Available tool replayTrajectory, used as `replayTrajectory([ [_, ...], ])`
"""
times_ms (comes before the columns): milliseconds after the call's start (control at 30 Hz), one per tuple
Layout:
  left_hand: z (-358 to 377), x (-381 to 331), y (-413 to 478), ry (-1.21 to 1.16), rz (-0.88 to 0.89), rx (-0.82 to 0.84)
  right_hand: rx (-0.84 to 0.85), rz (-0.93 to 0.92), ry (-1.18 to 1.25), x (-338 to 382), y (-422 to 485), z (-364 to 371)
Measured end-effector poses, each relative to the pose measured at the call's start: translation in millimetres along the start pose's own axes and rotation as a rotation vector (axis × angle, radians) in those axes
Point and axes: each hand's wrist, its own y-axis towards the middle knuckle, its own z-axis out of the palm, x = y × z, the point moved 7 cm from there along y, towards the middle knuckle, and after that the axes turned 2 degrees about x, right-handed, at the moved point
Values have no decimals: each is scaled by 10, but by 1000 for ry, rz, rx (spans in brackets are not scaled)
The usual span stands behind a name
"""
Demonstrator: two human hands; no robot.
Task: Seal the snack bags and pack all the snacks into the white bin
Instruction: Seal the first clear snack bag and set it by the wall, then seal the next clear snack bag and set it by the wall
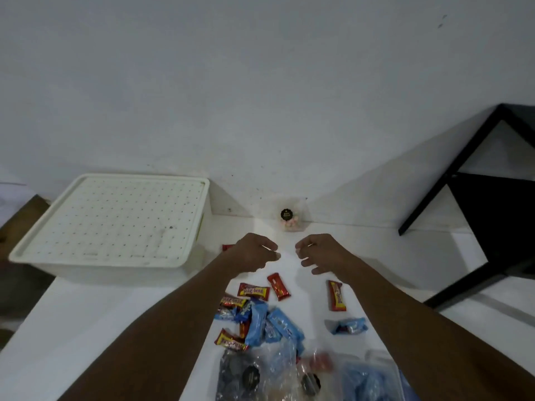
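White bin (185, 256): rectangular plastic box with rounded corners, closed by a flat cream lid (115, 218) patterned with a grid of small dots and a raised rim; it is set at the far left of a white table (101, 308), against a plain pale wall (260, 82). Left hand (253, 253) and right hand (317, 253): both are held above the table beyond the snacks, fingers loosely curled and parted, nothing gripped, the two hands near each other but apart; bare forearms are extended from the lower corners. Small clear pouch (291, 221): glossy film, round black label, pale pink and white pieces inside; it is stood at the back against the wall, just beyond the hands. Red wafer bars: crinkled foil wrappers with yellow lettering, one (278, 286) lying slantwise below the hands, one (336, 295) lying lengthwise under the right forearm, one (253, 290) flat beside the first, and a red corner (227, 246) is seen past the left wrist. Blue wrapped snacks (278, 325): shiny pillow-shaped packs heaped with more red bars at centre; a single blue pack (350, 326) is placed apart to the right. Clear snack bags (289, 371): soft, wrinkled transparent plastic with round black labels, holding dark, pinkish and blue contents, laid at the near edge; whether they are sealed cannot be told. Black frame table (463, 175): straight dark metal legs, set at the right.
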Motion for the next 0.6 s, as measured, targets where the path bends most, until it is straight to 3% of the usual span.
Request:
replayTrajectory([
  [400,698,1094,-668,318,-15,127,39,289,-304,-1363,-610,980],
  [600,846,1285,-744,384,17,170,28,234,-308,-1499,-714,1208],
])
